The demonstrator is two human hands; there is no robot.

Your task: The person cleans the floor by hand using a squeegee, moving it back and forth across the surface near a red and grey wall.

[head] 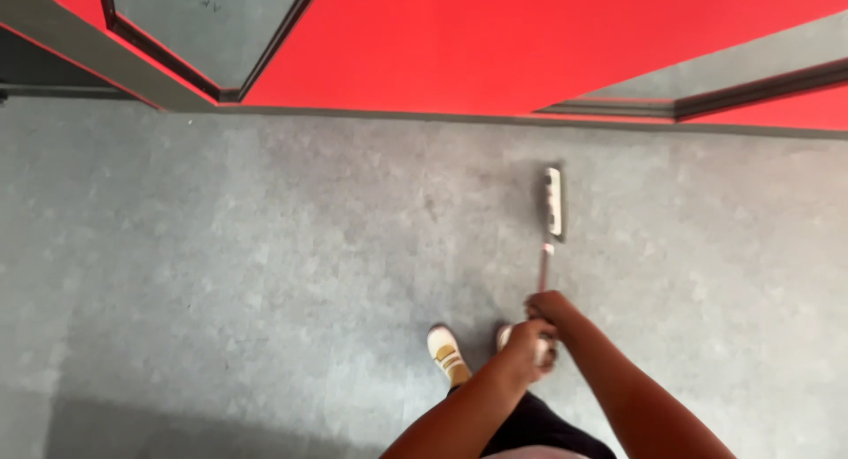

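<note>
Both hands are closing their grip around the near end of a mop handle (546,266): the left hand (530,348) is wrapping it lower and nearer the body, and the right hand (549,307) is clasping it just beyond, the two touching or nearly so. From the grip the handle is running straight away toward the far side, its long axis pointing at the red wall (495,44). The flat mop head (554,203) is lying on the grey floor (265,265) at the far end, its length seeming to follow the same line, well short of the wall's base. The right hand is sitting nearer the head. A pale shoe (448,355) is showing just left of the hands.
</note>
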